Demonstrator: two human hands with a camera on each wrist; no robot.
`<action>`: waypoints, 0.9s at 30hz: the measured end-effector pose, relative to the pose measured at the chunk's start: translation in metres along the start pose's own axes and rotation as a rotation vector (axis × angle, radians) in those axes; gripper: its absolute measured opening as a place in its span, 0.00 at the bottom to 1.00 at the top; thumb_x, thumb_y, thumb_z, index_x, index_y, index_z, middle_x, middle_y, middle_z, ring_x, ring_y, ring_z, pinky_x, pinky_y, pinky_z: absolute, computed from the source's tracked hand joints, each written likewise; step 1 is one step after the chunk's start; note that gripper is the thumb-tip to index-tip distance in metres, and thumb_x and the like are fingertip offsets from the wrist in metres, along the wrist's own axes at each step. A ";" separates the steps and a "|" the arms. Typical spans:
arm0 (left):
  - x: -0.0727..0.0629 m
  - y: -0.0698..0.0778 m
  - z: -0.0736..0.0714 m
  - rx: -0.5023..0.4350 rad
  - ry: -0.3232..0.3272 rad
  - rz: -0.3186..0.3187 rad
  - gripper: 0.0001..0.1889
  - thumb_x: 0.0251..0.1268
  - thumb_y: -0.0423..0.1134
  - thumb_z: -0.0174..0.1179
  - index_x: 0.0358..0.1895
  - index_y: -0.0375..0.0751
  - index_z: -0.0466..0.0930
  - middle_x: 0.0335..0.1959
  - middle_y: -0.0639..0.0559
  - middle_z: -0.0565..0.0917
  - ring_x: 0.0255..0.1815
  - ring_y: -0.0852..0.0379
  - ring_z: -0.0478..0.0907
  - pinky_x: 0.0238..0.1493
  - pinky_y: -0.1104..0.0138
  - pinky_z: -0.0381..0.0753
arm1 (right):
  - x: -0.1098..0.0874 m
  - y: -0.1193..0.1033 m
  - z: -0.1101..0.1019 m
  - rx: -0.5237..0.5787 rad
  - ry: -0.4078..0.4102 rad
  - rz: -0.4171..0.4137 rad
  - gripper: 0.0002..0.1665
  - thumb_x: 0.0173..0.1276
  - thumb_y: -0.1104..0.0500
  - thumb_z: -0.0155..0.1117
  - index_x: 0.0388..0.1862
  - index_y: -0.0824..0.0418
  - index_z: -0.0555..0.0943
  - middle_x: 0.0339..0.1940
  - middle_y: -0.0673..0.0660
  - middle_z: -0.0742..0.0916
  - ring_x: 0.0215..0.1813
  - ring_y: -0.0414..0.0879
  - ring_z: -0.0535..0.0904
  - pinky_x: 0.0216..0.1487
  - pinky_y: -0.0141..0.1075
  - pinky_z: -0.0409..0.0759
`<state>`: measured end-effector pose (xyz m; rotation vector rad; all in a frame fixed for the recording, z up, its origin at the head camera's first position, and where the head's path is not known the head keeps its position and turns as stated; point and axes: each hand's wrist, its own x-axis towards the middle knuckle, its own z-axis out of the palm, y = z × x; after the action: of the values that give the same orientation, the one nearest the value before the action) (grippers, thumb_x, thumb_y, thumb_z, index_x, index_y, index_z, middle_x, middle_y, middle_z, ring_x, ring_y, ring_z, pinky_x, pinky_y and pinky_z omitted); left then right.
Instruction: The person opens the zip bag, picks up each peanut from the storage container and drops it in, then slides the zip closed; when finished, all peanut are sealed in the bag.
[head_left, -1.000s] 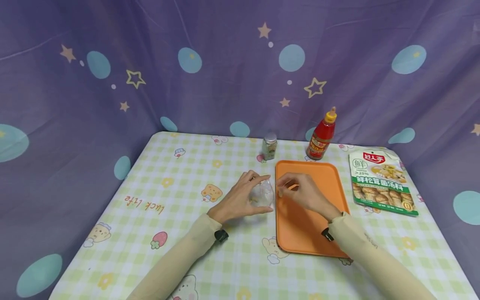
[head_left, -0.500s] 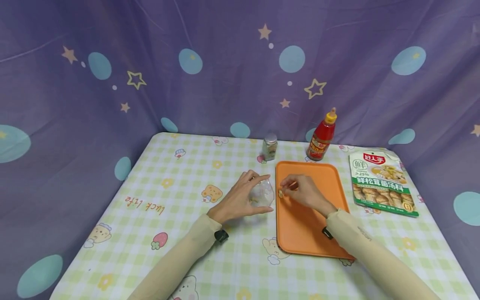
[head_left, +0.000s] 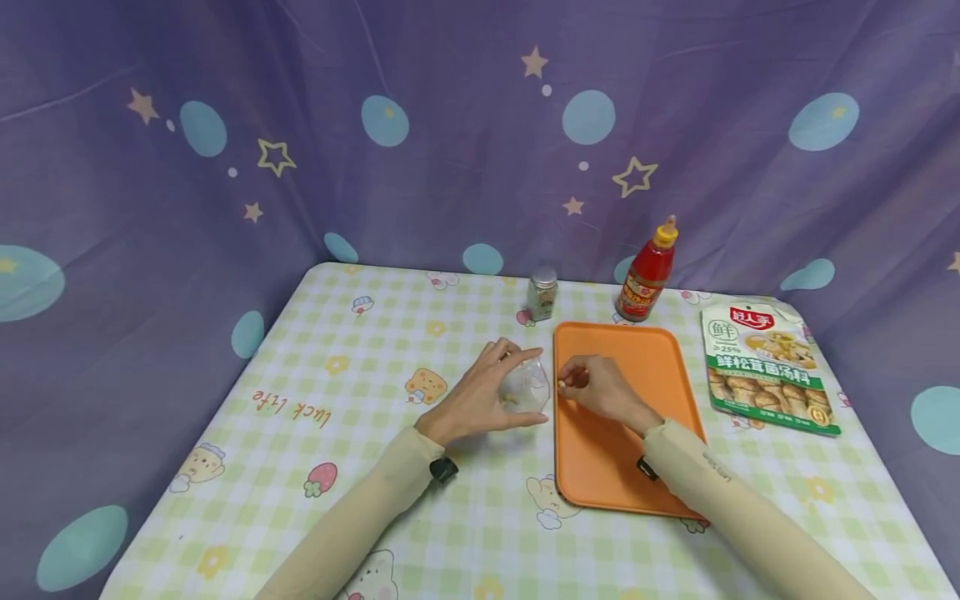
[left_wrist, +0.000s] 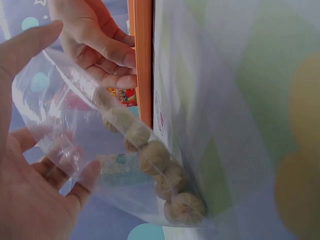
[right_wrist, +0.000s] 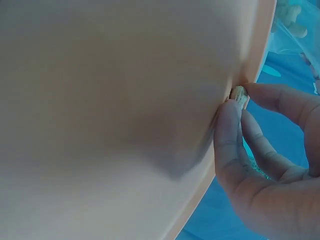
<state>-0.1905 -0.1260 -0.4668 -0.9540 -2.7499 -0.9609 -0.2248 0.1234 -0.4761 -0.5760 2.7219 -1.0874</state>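
My left hand (head_left: 472, 404) holds a clear plastic bag (head_left: 525, 387) between thumb and fingers, just left of the orange tray (head_left: 600, 467). Through the plastic, the left wrist view shows several rounded tan lumps (left_wrist: 155, 157), like small mushrooms, lined along one side of the bag. Over the tray's left rim, my right hand (head_left: 603, 387) pinches a small pale tan piece (right_wrist: 239, 94) between thumb and fingertips. That piece is right at the rim, its lower part hidden by a finger.
Behind the tray stand a spice jar (head_left: 542, 293) with a grey lid and a red sauce bottle (head_left: 647, 279) with a yellow cap. A green and white food packet (head_left: 768, 367) lies right of the tray. A checked cloth (head_left: 315, 475) covers the table.
My right hand has shifted slightly down along the tray's left edge. The small tan piece, seen just beside its fingertips half a second ago, is now pinched. My left hand keeps its place with the bag.
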 end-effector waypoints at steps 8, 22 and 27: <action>-0.001 0.000 0.000 -0.016 -0.054 0.035 0.49 0.56 0.64 0.75 0.81 0.59 0.64 0.63 0.51 0.73 0.57 0.59 0.66 0.57 0.63 0.74 | -0.003 0.001 0.000 0.001 -0.019 0.031 0.08 0.66 0.66 0.73 0.44 0.62 0.88 0.37 0.56 0.91 0.36 0.44 0.86 0.41 0.39 0.84; -0.001 0.000 0.002 -0.027 -0.102 0.057 0.47 0.60 0.63 0.72 0.82 0.57 0.63 0.63 0.52 0.71 0.60 0.59 0.65 0.55 0.63 0.76 | -0.011 0.003 -0.001 0.023 -0.022 0.004 0.10 0.63 0.67 0.72 0.44 0.62 0.89 0.36 0.55 0.91 0.36 0.42 0.84 0.38 0.33 0.80; -0.001 -0.001 0.003 -0.024 -0.109 0.053 0.46 0.61 0.63 0.71 0.82 0.59 0.62 0.63 0.53 0.71 0.60 0.60 0.65 0.55 0.63 0.76 | -0.018 -0.001 -0.003 0.066 0.015 0.002 0.09 0.66 0.65 0.72 0.45 0.62 0.89 0.38 0.56 0.91 0.38 0.45 0.85 0.40 0.36 0.83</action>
<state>-0.1898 -0.1255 -0.4694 -1.1098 -2.7908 -0.9631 -0.2088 0.1322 -0.4729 -0.5577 2.6876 -1.1805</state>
